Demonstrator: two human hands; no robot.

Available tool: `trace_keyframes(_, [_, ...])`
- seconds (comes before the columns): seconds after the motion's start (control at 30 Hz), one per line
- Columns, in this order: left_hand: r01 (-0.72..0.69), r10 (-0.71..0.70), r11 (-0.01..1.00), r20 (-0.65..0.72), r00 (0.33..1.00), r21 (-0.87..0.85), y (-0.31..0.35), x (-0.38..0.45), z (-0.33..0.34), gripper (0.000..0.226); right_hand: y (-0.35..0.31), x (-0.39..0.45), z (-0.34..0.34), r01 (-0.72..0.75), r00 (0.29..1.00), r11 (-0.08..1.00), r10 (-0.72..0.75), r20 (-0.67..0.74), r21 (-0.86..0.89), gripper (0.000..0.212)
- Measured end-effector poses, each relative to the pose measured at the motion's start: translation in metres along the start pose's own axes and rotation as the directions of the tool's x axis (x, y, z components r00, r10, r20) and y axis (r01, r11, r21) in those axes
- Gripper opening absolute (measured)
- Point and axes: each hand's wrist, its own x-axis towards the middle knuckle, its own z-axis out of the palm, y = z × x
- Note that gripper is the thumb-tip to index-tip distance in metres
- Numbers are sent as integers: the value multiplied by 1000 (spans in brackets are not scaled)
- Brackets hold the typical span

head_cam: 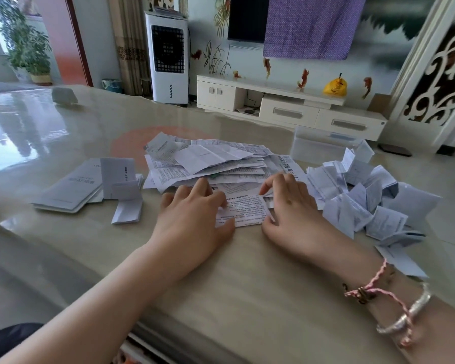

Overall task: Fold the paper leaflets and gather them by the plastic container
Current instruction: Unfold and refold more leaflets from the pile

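Note:
A small printed leaflet (243, 209) lies flat on the table between my hands. My left hand (192, 216) presses on its left part with thumb and fingers. My right hand (290, 206) touches its right edge with fingertips and thumb. Behind it spreads a heap of unfolded leaflets (210, 161). A pile of folded leaflets (365, 198) lies to the right, in front of the clear plastic container (318, 147).
Several booklets and folded papers (90, 187) lie at the left on the glossy beige table (221, 279). A small grey object (63, 95) sits far left. A white fan unit and a TV cabinet stand beyond the table.

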Motion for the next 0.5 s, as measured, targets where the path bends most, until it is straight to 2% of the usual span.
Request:
trace_keyframes(0.23, [-103,96,994,193,977,26,-14,-6,-8,46,1,-1,-2,28,1000,999,-29,12,36,38])
trace_keyframes(0.33, [-126,120,992,283,952,4,-21,-6,-12,46,1,-1,-4,110,994,989,-111,13,96,35])
trace_keyframes(0.5, [-153,165,986,333,928,-63,-26,-4,-17,47,3,-4,-10,251,960,945,-270,72,209,30])
